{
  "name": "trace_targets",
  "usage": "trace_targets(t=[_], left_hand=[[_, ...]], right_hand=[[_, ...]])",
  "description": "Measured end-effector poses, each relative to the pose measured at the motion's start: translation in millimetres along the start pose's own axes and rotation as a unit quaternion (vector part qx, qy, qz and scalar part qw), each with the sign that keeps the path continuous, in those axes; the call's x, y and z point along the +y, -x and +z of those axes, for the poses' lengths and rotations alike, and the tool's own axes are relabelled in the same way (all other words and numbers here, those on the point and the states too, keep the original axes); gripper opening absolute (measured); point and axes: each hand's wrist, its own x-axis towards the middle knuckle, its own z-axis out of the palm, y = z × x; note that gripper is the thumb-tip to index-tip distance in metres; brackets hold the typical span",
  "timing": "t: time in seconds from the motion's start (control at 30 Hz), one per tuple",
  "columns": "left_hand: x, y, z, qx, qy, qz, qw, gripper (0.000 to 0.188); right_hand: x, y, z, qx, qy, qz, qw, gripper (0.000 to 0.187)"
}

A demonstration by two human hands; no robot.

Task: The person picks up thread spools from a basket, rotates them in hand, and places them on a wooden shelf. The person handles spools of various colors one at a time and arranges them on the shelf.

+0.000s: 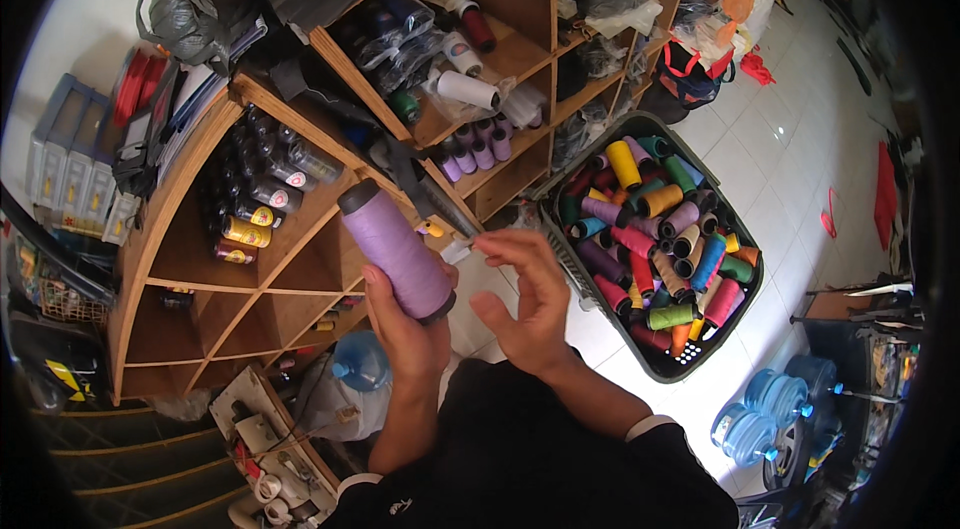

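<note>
My left hand [408,324] is wrapped round the lower part of a large spool of lilac thread [395,244]. The spool is tilted, its black upper end leaning left and its black base toward my right hand. Beside it, my right hand [528,304] is raised with thumb and fingers apart, a short gap from the spool. No thread can be made out between those fingers. Similar small lilac spools [478,149] stand in a row on the shelf ahead.
A dark crate [655,369] full of many-coloured thread spools stands on the tiled floor at right. Wooden shelving [200,284] spans the left and front, holding spools and wrapped bundles. Blue water jugs [745,434] stand at lower right, another jug [362,361] at lower left.
</note>
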Motion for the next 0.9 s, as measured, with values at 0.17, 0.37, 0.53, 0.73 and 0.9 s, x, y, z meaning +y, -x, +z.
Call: trace_targets(t=[0.17,0.37,0.53,0.73,0.9], left_hand=[[-2,1,-3,-0.02,-0.026,0.019,0.999,0.057],[-10,2,-15,-0.014,-0.125,0.085,0.988,0.056],[-19,-5,-16,-0.003,-0.166,0.143,0.976,0.057],[-14,-13,-19,-0.034,0.023,0.02,0.999,0.058],[-13,-16,-30,-0.059,0.079,-0.053,0.994,0.058]], right_hand=[[-18,-14,-1,-0.038,0.06,-0.024,0.997,0.034],[-19,-13,15,-0.03,0.036,-0.017,0.999,0.023],[-11,-15,10,-0.064,-0.022,0.028,0.997,0.012],[45,-2,-22,0.045,-0.121,0.169,0.977,0.01],[172,48,-125,0.212,0.206,0.194,0.935,0.015]])
